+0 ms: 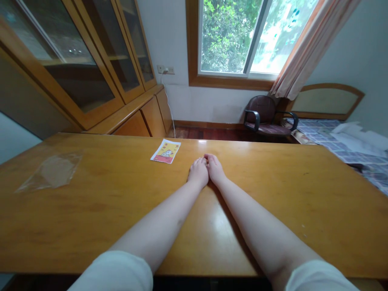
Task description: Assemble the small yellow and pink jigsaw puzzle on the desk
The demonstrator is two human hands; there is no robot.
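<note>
Both my arms stretch out over a wide wooden table [273, 190]. My left hand [198, 171] and my right hand [214, 167] rest side by side near the table's far edge, touching each other, fingers curled downward and pressed together. I cannot make out anything between them. A small yellow and red printed card [165, 151] lies flat just to the left of my left hand. A clear plastic sleeve [51, 171] lies flat far to the left on the table.
Wooden cabinets with glass doors [91, 60] line the left wall. A dark office chair [263, 117] stands under the window beyond the table. A bed with a patterned cover [348, 141] is at the right.
</note>
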